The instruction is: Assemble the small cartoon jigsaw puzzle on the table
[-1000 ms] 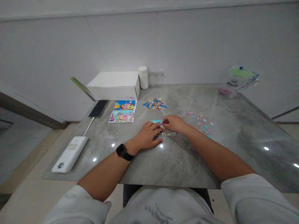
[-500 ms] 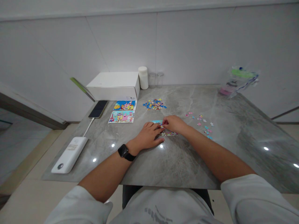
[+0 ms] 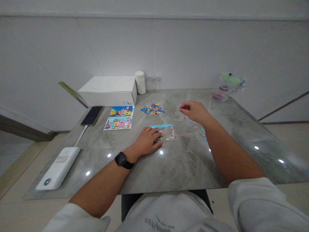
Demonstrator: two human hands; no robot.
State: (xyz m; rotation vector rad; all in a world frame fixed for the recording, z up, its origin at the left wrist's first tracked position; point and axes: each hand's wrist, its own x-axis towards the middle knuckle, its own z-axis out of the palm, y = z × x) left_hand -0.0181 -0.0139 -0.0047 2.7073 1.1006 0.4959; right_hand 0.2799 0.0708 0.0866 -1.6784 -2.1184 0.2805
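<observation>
My left hand [image 3: 148, 141] lies flat with its fingers spread, over the left part of a partly assembled jigsaw puzzle [image 3: 166, 126]. Around the puzzle's border are colourful pieces, with a grey gap in the middle. Raised over the table to the upper right of it, my right hand [image 3: 193, 110] has its fingers curled together; whether a small piece sits between them cannot be made out. Below and beside that hand lie several loose puzzle pieces [image 3: 188, 131], some hidden by the right forearm. A mixed heap of puzzle pieces [image 3: 153, 110] rests beyond the puzzle.
Two cartoon picture cards [image 3: 117, 123] lie left of the heap. Behind them stand a white box [image 3: 107, 96], a white bottle [image 3: 140, 82] and two clear glasses [image 3: 157, 84]. A phone [image 3: 92, 116] is cabled to a white power bank [image 3: 58, 168]. A plastic bag [image 3: 228, 87] sits back right.
My right hand has left the puzzle and moved up and right, above the loose pieces. My left hand stays on the puzzle. The whole view has shifted slightly.
</observation>
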